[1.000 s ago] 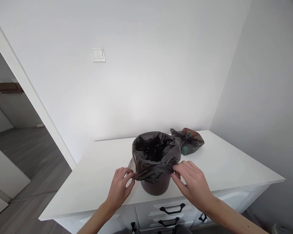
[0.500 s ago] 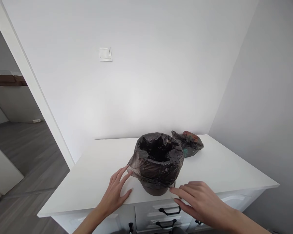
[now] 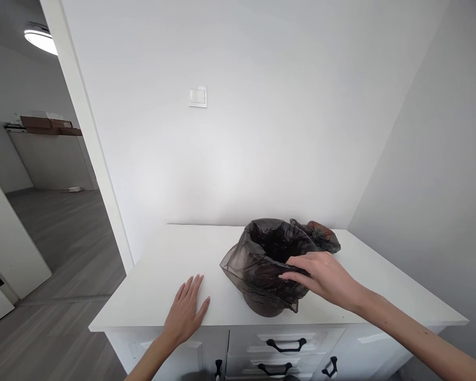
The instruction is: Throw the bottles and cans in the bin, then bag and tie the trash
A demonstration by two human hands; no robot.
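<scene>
A small round bin lined with a black plastic bag (image 3: 257, 270) stands upright on the white countertop (image 3: 162, 275). The bag is folded over the rim and hangs loosely down the outside, with a thin corner sticking out at the left. My right hand (image 3: 321, 275) pinches the bag at the right front of the rim, thumb outside and fingers over the edge. To the left of the bin, my left hand (image 3: 185, 312) lies flat on the countertop with its fingers spread, touching nothing else. Behind the bin at the right sits a knotted dark bag (image 3: 327, 237) with something reddish inside.
Below the countertop are white drawers (image 3: 285, 336) with black handles. A wall with a light switch (image 3: 198, 97) rises behind, and another wall closes off the right. At the left, a doorway shows a grey floor (image 3: 71, 238) and boxes (image 3: 43, 123).
My right hand has moved up from the bag's lower front edge to the rim. My left hand has let go of the bag and come down on the countertop. The camera view has shifted.
</scene>
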